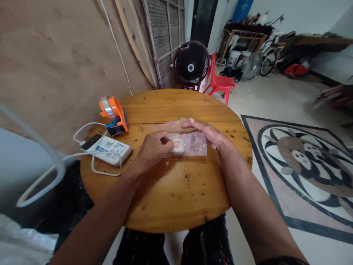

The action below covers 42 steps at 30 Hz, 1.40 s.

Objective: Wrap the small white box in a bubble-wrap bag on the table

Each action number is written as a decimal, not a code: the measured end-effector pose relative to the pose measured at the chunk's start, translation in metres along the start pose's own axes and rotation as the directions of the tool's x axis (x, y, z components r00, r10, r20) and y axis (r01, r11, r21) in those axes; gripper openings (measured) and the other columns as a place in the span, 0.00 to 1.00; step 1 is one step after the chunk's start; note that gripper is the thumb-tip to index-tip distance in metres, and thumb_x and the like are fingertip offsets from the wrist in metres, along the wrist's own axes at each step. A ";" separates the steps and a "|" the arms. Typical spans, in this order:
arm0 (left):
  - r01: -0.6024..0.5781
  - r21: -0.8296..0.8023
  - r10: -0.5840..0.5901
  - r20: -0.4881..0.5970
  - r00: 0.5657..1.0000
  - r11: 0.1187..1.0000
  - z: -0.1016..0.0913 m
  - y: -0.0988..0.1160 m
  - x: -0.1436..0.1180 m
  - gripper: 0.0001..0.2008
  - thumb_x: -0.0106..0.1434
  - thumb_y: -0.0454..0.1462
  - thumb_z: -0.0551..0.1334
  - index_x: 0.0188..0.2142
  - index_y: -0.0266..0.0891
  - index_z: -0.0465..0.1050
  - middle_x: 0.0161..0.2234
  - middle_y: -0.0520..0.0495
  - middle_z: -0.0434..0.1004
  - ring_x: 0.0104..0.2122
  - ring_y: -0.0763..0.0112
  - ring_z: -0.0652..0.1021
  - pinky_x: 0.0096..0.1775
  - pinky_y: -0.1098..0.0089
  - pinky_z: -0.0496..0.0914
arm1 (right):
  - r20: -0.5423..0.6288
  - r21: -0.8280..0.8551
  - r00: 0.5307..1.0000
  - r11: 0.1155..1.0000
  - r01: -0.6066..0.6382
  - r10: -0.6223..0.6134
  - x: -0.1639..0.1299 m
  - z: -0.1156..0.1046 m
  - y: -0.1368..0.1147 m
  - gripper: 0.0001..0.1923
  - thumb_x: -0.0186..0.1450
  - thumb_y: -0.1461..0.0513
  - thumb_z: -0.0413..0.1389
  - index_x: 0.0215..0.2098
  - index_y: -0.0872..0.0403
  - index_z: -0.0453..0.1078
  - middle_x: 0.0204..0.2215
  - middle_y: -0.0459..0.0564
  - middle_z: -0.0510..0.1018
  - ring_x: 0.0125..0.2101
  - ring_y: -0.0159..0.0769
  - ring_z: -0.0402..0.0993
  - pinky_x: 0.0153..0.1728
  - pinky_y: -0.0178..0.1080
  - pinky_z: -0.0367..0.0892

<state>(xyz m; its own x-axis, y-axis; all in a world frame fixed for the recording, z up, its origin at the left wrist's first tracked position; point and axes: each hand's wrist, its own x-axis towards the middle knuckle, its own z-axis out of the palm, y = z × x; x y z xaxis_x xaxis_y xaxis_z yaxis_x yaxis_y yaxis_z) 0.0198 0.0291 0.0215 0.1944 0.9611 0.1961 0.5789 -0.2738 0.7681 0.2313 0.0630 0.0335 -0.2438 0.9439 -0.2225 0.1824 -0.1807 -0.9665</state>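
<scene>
A small white packet with red print (178, 145) lies on a sheet of bubble wrap (196, 144) near the middle of the round wooden table (187, 198). My left hand (156, 148) is closed at the left end of the packet, thumb and forefinger pinching its edge and the wrap there. At the right side of the wrap, my right hand (205, 131) rests on edge with fingers stretched out toward the far side. Clear film from the wrap spreads beyond the packet, under the right fingertips. The undersides of both hands are hidden.
An orange and blue tape dispenser (116, 116) stands at the table's left. Beside it lie a white power bank (110, 149), a phone (93, 141) and a looping white cable (92, 165). A fan (191, 66) and red chair (220, 82) stand beyond the table.
</scene>
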 end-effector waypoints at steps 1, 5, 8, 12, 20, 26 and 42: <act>-0.003 0.001 0.003 0.000 1.000 1.000 0.000 0.000 -0.001 0.07 0.52 0.39 0.60 0.23 0.37 0.70 0.20 0.55 0.67 0.22 0.76 0.65 0.26 0.73 0.58 | -0.010 -0.011 1.000 1.000 0.017 -0.018 0.000 0.000 0.000 0.23 0.65 0.44 0.52 0.44 0.50 0.76 0.39 0.53 0.80 0.42 0.41 0.75 0.43 0.43 0.69; -0.007 0.018 0.007 -0.005 1.000 1.000 0.000 -0.001 -0.002 0.07 0.53 0.39 0.59 0.23 0.37 0.70 0.20 0.56 0.67 0.22 0.76 0.65 0.26 0.73 0.58 | -0.041 -0.064 0.999 0.998 0.026 -0.028 0.002 0.001 0.002 0.22 0.66 0.44 0.52 0.43 0.50 0.77 0.48 0.53 0.78 0.48 0.43 0.72 0.47 0.45 0.68; -0.001 0.027 0.002 -0.015 1.000 1.000 0.000 -0.001 -0.002 0.07 0.53 0.39 0.60 0.24 0.37 0.70 0.20 0.56 0.67 0.22 0.75 0.65 0.27 0.73 0.58 | 0.007 -0.061 0.999 0.997 0.046 -0.045 -0.004 0.000 0.000 0.23 0.64 0.44 0.52 0.46 0.50 0.76 0.52 0.52 0.76 0.50 0.45 0.71 0.46 0.45 0.69; -0.022 0.029 0.022 -0.011 1.000 0.999 0.001 -0.002 0.000 0.06 0.52 0.39 0.60 0.25 0.37 0.70 0.22 0.55 0.69 0.24 0.74 0.68 0.28 0.73 0.60 | 0.131 -0.098 0.978 0.980 0.174 -0.161 -0.013 -0.002 -0.004 0.18 0.60 0.51 0.61 0.45 0.49 0.75 0.48 0.50 0.78 0.49 0.42 0.72 0.48 0.43 0.67; 0.010 -0.043 -0.011 -0.017 1.000 0.999 0.002 -0.004 0.001 0.06 0.53 0.39 0.60 0.24 0.37 0.70 0.21 0.55 0.69 0.23 0.76 0.67 0.26 0.75 0.60 | 0.172 -0.208 0.979 0.967 0.145 -0.110 -0.005 0.004 0.005 0.13 0.53 0.57 0.65 0.35 0.54 0.75 0.31 0.46 0.77 0.29 0.32 0.71 0.31 0.34 0.66; 0.040 -0.106 -0.038 0.014 0.999 0.994 0.002 -0.006 0.004 0.05 0.52 0.37 0.59 0.24 0.37 0.70 0.21 0.55 0.69 0.22 0.77 0.66 0.24 0.76 0.59 | 0.155 -0.147 0.985 0.984 0.097 -0.074 0.002 0.009 0.014 0.10 0.55 0.56 0.62 0.26 0.54 0.70 0.23 0.43 0.72 0.21 0.26 0.64 0.23 0.32 0.59; 0.120 -0.199 -0.107 0.074 0.992 0.973 0.000 -0.004 0.006 0.08 0.51 0.40 0.62 0.24 0.37 0.69 0.20 0.56 0.66 0.21 0.77 0.64 0.24 0.76 0.57 | 0.155 -0.235 0.972 0.949 0.212 -0.179 0.003 0.014 0.012 0.10 0.59 0.60 0.58 0.39 0.53 0.74 0.33 0.45 0.77 0.31 0.32 0.70 0.32 0.33 0.63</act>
<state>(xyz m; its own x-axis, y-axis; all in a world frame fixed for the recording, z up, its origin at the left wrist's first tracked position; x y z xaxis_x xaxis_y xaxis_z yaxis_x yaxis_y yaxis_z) 0.0186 0.0364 0.0194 0.1894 0.9796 0.0673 0.4285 -0.1441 0.8920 0.2192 0.0595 0.0195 -0.4172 0.9066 -0.0630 0.3448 0.0938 -0.9340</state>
